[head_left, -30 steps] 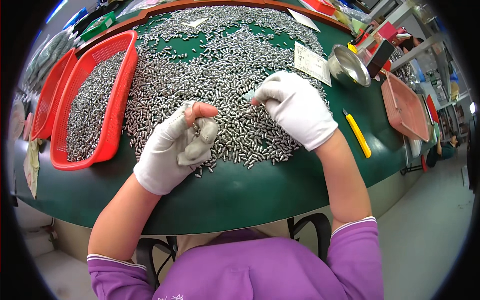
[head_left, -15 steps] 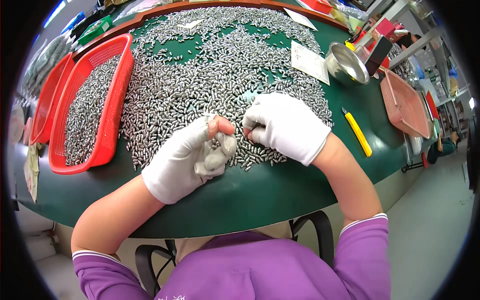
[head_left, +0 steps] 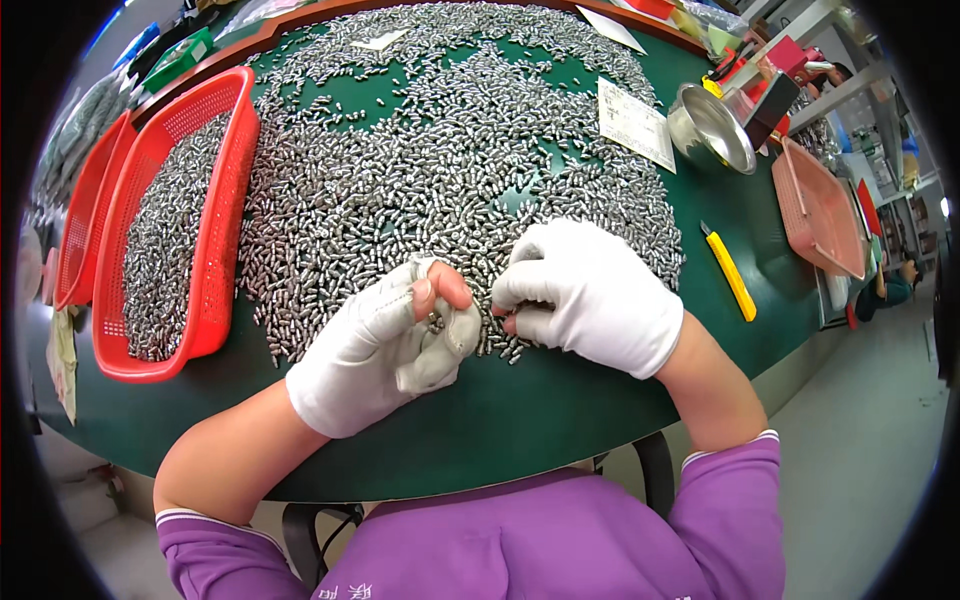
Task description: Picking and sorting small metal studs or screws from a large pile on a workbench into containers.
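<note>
A wide spread of small silvery bullet-shaped metal pieces (head_left: pixel 380 190) covers the middle of the table. My left hand (head_left: pixel 365 345), in a white glove with bare thumb and index tips, hovers at its near edge. Those two tips are pinched together and the other fingers curl in greyed glove fabric; whatever they hold is hidden. To its right, my right hand (head_left: pixel 600 295) wears a white glove, back turned up. Its fingers bend down to the near edge of the pieces, thumb close to the index finger. I cannot make out what is between them.
A red perforated basket (head_left: pixel 222 210) filled with similar pieces stands at left, another red basket (head_left: pixel 85 225) beyond it. On the right lie a yellow utility knife (head_left: pixel 732 275), a steel bowl (head_left: pixel 710 130), a printed sheet (head_left: pixel 635 122) and a pink basket (head_left: pixel 815 210).
My right hand has drawn back a little toward me and to the right, its fingers still bent. The left hand keeps its pinch with little movement. The whole view has shifted slightly.
</note>
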Motion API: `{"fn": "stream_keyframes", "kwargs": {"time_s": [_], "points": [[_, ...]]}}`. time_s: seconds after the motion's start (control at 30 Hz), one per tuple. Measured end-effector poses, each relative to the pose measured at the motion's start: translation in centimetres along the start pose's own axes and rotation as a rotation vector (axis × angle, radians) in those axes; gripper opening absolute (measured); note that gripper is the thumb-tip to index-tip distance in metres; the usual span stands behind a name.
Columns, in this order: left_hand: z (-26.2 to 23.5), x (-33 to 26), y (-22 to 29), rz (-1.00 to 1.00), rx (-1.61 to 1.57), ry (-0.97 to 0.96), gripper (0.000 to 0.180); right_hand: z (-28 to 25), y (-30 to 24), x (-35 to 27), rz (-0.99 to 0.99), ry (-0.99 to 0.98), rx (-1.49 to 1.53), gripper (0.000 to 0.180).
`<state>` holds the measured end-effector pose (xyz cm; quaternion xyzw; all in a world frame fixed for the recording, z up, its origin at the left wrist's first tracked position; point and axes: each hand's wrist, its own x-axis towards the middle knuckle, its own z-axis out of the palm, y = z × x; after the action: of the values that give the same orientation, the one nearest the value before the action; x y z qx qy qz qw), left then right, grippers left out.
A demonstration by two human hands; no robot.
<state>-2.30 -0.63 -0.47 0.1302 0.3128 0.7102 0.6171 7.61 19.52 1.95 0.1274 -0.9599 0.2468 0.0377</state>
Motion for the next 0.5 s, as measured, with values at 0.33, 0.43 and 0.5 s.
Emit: {"fn": "stream_keyframes", "kwargs": {"time_s": [0.33, 0.43, 0.5], "points": [[-0.2, 0.0, -0.2, 0.021, 0.04, 0.023, 0.025, 1.0, -0.1, 0.4, 0.048, 0.094, -0.213, 0.013], [0.0, 0.0, -0.3, 0.03, 0.079, 0.08, 0.023, 0.8, -0.2, 0.5, 0.028, 0.27, 0.059, 0.011], [1.4, -0.1, 0.0, -0.036, 0.174, 0.189, 0.024, 0.8, -0.8, 0.6, 0.035, 0.346, 0.264, 0.01]]}}
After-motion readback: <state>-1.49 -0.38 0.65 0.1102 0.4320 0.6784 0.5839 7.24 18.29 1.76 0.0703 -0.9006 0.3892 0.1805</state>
